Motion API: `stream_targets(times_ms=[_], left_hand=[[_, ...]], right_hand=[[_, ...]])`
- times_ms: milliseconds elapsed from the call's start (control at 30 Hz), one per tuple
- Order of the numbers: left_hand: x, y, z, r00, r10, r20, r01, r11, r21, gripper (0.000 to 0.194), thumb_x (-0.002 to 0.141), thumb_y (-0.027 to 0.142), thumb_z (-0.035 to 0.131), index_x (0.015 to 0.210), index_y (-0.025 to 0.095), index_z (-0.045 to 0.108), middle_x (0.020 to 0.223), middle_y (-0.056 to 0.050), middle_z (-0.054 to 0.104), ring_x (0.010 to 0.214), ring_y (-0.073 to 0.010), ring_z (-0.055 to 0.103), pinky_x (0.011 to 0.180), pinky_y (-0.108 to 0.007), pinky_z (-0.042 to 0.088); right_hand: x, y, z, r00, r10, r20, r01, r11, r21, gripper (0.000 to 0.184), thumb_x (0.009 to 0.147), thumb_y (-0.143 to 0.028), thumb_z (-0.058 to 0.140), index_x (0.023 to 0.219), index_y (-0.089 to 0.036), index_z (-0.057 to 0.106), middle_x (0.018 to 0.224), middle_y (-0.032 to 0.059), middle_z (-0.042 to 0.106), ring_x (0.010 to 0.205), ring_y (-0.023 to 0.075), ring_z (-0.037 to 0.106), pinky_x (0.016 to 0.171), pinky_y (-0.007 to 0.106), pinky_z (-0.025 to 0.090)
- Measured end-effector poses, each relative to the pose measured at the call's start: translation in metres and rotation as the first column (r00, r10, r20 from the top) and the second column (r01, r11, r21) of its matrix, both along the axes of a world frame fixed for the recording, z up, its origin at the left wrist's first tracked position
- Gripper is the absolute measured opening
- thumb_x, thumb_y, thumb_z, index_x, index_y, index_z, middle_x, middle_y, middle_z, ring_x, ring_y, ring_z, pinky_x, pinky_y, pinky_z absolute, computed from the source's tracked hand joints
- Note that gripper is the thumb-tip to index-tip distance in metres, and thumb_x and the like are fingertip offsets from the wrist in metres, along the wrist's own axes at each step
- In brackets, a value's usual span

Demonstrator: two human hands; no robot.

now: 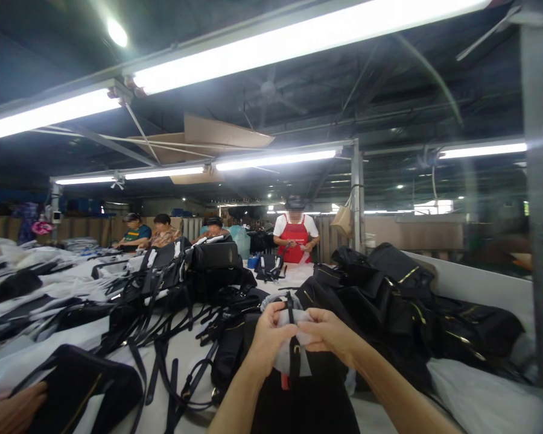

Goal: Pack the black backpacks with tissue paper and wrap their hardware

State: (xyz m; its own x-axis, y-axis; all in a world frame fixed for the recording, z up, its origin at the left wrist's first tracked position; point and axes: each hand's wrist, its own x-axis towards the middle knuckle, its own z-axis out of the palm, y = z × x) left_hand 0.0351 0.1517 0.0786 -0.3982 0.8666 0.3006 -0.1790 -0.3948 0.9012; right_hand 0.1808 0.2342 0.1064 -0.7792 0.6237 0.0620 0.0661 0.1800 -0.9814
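Note:
My left hand point(270, 337) and my right hand point(331, 333) meet in the middle, just above a black bag point(308, 401). Both pinch a thin white wrapping sheet point(301, 364) around a black strap point(294, 355) with a gold-coloured buckle. The strap runs upright between my thumbs. A small red piece point(285, 381) shows beneath the sheet. My fingertips partly hide how the sheet is folded.
Black bags with gold zips point(389, 301) are heaped on the right, beside white plastic point(484, 392). More bags and straps point(163, 301) crowd the left. Another person's hand point(15, 407) touches a bag at lower left. A person in a red apron point(294, 238) stands opposite.

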Motion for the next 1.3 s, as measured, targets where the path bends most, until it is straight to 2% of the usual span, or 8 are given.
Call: stream_targets(times_ms=[167,367,767,867,1000,1100,1200,1300], left_hand=[[0.000,-0.014,0.005,0.992,0.099,-0.077,-0.112,0.977,-0.184,0.039,0.064,0.048,0.074,0.075,0.014,0.060,0.056,0.000,0.058,0.044,-0.0116,0.050,0.042,-0.022,0.034],[0.008,-0.018,0.014,0.975,0.102,-0.195,-0.145,0.964,-0.222,0.020,0.057,0.028,0.076,0.063,0.011,0.067,0.055,-0.003,0.062,0.047,-0.0126,0.052,0.044,-0.022,0.032],[0.016,-0.010,0.000,0.952,0.274,-0.136,-0.294,0.942,-0.161,0.012,0.060,0.016,0.067,0.066,0.018,0.057,0.050,0.005,0.055,0.045,-0.0099,0.048,0.044,-0.019,0.034],[0.017,-0.015,0.004,0.971,0.214,-0.104,-0.231,0.956,-0.182,0.016,0.062,0.020,0.069,0.076,0.016,0.062,0.060,0.001,0.063,0.052,-0.0121,0.054,0.047,-0.019,0.039],[0.011,-0.028,0.017,0.999,-0.047,0.011,0.048,0.962,-0.270,0.028,0.075,0.036,0.056,0.085,0.012,0.064,0.069,-0.009,0.069,0.057,-0.0186,0.062,0.054,-0.028,0.049],[0.002,-0.037,0.023,0.971,-0.225,0.076,0.238,0.929,-0.284,0.024,0.068,0.023,0.059,0.086,0.009,0.066,0.073,-0.012,0.070,0.063,-0.0182,0.065,0.065,-0.031,0.054],[-0.002,-0.039,0.022,0.961,-0.267,0.072,0.277,0.922,-0.270,0.026,0.060,0.013,0.068,0.086,0.009,0.067,0.075,-0.010,0.070,0.060,-0.0145,0.064,0.063,-0.026,0.052],[0.003,-0.033,0.019,0.972,-0.229,0.047,0.233,0.933,-0.274,0.023,0.062,0.022,0.076,0.079,0.010,0.068,0.070,-0.008,0.069,0.055,-0.0130,0.061,0.054,-0.023,0.049]], right_hand=[[-0.007,0.003,-0.007,0.994,-0.017,-0.108,0.016,1.000,-0.014,0.036,0.062,-0.044,0.076,0.077,-0.017,0.057,0.064,-0.0033,0.061,0.057,0.0123,0.059,0.055,0.023,0.044],[-0.008,0.000,-0.003,0.984,-0.034,-0.173,0.038,0.999,0.018,0.035,0.061,-0.042,0.077,0.071,-0.017,0.056,0.058,-0.0059,0.056,0.053,0.0093,0.052,0.052,0.021,0.040],[0.002,-0.012,-0.005,0.986,0.017,-0.167,-0.017,1.000,0.001,0.060,0.060,-0.033,0.076,0.115,-0.023,0.055,0.080,-0.0012,0.070,0.070,0.0188,0.067,0.059,0.027,0.050],[0.000,-0.012,-0.007,0.989,-0.053,-0.141,0.064,0.995,0.081,0.073,0.059,-0.022,0.074,0.127,-0.023,0.047,0.071,-0.0048,0.067,0.063,0.0157,0.064,0.055,0.024,0.047],[0.002,-0.013,-0.006,0.981,-0.091,-0.172,0.106,0.991,0.081,0.072,0.060,-0.019,0.072,0.128,-0.021,0.047,0.070,-0.0053,0.066,0.063,0.0146,0.063,0.057,0.024,0.047],[0.007,-0.016,-0.003,0.975,-0.043,-0.218,0.042,0.999,-0.010,0.070,0.061,-0.022,0.073,0.126,-0.020,0.048,0.072,-0.0036,0.067,0.063,0.0156,0.064,0.057,0.026,0.049],[0.010,-0.018,0.000,0.972,0.006,-0.235,-0.030,0.995,-0.096,0.070,0.059,-0.024,0.076,0.123,-0.020,0.049,0.074,-0.0021,0.068,0.063,0.0165,0.065,0.057,0.027,0.050],[0.010,-0.021,0.000,0.975,0.021,-0.220,-0.051,0.990,-0.131,0.068,0.058,-0.024,0.077,0.120,-0.019,0.050,0.072,-0.0026,0.067,0.061,0.0159,0.065,0.054,0.026,0.050]])
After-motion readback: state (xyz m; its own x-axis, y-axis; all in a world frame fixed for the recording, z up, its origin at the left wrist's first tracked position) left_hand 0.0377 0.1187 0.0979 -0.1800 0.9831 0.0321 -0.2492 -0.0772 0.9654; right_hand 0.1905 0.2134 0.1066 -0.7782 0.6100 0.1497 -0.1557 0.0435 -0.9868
